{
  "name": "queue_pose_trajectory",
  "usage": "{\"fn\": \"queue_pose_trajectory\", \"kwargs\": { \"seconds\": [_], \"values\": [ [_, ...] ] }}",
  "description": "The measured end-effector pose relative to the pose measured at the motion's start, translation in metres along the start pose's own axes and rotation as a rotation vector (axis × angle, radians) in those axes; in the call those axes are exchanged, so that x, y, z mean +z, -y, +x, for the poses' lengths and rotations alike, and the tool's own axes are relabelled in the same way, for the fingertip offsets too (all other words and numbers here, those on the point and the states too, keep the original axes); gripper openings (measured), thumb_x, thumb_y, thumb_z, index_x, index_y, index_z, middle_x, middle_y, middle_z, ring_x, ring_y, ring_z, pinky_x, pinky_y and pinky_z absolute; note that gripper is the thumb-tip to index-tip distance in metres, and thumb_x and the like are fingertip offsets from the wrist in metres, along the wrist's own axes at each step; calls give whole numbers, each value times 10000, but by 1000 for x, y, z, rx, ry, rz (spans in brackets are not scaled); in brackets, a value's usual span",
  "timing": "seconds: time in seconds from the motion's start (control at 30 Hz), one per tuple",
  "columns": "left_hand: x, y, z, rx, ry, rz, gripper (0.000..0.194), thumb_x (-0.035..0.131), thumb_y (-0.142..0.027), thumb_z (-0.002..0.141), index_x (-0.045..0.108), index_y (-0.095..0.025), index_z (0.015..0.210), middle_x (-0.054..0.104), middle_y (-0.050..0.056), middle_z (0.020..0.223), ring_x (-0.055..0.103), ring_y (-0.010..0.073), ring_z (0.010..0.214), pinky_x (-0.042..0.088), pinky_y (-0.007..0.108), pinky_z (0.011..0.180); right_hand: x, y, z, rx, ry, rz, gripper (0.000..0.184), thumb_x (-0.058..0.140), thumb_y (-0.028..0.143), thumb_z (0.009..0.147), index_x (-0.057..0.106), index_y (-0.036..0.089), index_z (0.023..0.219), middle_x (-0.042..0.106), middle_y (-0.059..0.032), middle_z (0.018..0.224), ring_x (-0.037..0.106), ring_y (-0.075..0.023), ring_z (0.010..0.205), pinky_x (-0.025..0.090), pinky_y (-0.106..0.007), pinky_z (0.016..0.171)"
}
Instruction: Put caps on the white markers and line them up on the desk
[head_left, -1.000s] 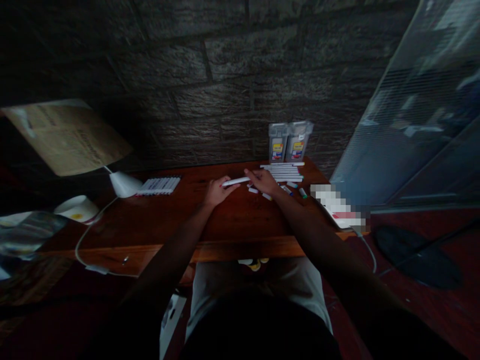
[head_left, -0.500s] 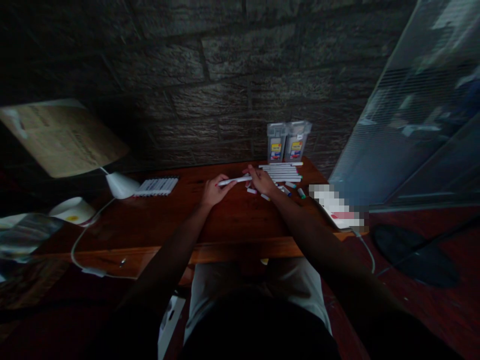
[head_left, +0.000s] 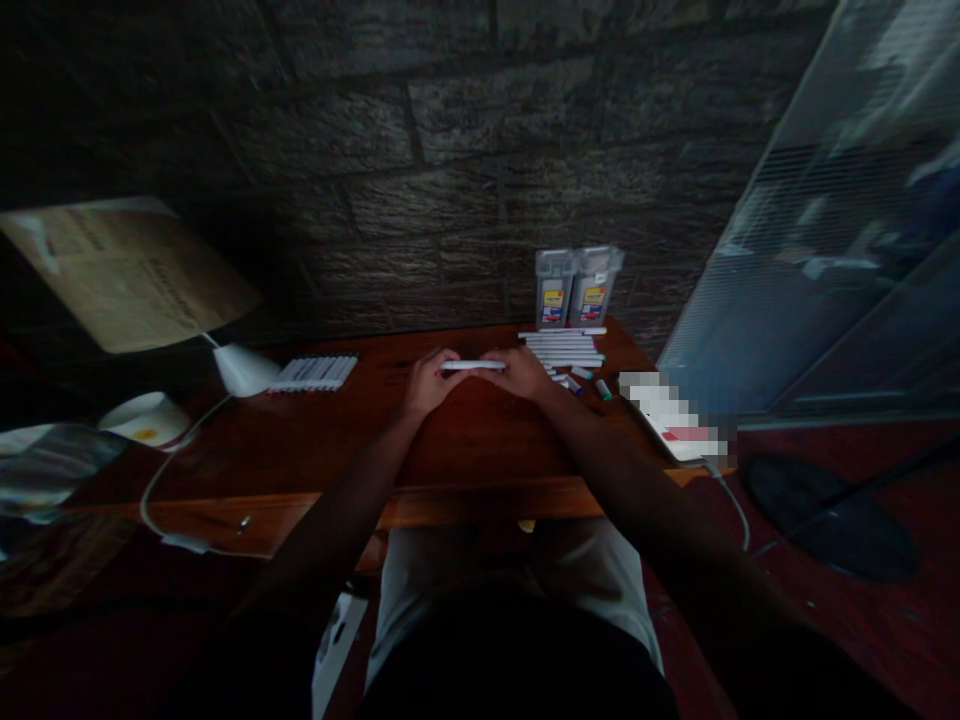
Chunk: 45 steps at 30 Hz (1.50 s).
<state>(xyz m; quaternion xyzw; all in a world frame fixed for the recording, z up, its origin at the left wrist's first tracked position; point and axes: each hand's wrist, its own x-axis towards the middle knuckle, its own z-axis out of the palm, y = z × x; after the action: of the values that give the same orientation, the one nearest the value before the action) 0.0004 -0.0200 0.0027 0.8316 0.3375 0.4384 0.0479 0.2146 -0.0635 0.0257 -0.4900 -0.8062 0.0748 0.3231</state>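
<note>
At frame centre, my left hand [head_left: 429,380] and right hand [head_left: 523,372] pinch a white marker [head_left: 472,366] level, forearms converging from below.

just one head cam, up over the lap [head_left: 607,560], facing forward and down, both hands [head_left: 429,382] mid-frame, wide enough for desk [head_left: 472,440] plus wall [head_left: 450,150]

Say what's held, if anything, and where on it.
A white marker, held at both ends: left hand on one, right hand on the other.
</note>
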Motion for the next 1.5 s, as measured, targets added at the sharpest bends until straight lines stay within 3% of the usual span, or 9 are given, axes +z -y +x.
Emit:
{"fn": "queue_pose_trajectory", "kwargs": {
  "seconds": [0.13,0.23,0.4,0.53,0.63,0.7,0.8,1.03,1.5],
  "values": [
    [-2,-2,1,1,23,64,113,701,-263,838,625,-208,902,670,31,898,625,179,837,488,281,767,0,11,0,15,50,-179,359,530,543,956,744,281,1076,774,-41,977,700,-212,895,438,-263,722],
    [-3,-6,2,-50,-18,127,121,670,-263,857,628,-207,955,681,51,966,636,199,894,493,298,811,5,13,0,11,34,-189,356,480,524,986,706,320,1172,771,-20,1033,705,-213,930,459,-270,751],
    [-5,-6,2,-289,-48,308,356,580,-359,918,581,-194,1234,679,122,1144,623,281,1088,458,396,972,10,6,2,62,-90,-104,381,462,531,993,703,309,1187,768,-17,1085,719,-219,953,488,-277,784],
    [-4,0,-1,-477,39,481,539,546,-460,922,514,-168,1374,575,187,1382,489,364,1320,303,551,1132,7,-1,4,138,-165,-54,376,458,482,1007,736,238,1074,779,-55,994,731,-224,923,493,-276,780],
    [-2,4,-2,-529,206,523,540,505,-498,931,550,-176,1362,539,182,1441,457,368,1362,257,576,1161,5,-5,5,180,-167,-25,344,485,428,1005,739,197,1005,778,-77,953,733,-223,898,500,-279,792],
    [-2,5,-1,-551,310,521,530,465,-514,944,588,-172,1330,593,175,1384,522,357,1306,333,535,1127,6,-6,5,163,-172,40,303,503,393,999,732,203,1059,776,-65,985,732,-205,901,506,-270,807],
    [-4,4,1,-567,370,535,556,427,-529,954,600,-155,1328,629,171,1339,568,344,1257,412,470,1069,9,-5,4,125,-204,161,289,540,410,979,731,242,1118,775,-22,1016,731,-178,905,508,-247,804],
    [-7,0,3,-576,403,562,563,408,-536,957,582,-179,1357,610,144,1377,557,311,1282,398,429,1092,6,-4,5,232,-195,170,387,536,491,961,784,202,888,750,-13,735,714,-167,732,465,-228,655],
    [2,21,-3,-537,263,459,500,534,-529,897,632,-178,1239,668,214,1252,618,389,1177,451,552,1002,4,1,7,222,-165,102,539,474,583,962,727,182,705,712,-34,639,680,-158,662,431,-228,594]
  ]
}}
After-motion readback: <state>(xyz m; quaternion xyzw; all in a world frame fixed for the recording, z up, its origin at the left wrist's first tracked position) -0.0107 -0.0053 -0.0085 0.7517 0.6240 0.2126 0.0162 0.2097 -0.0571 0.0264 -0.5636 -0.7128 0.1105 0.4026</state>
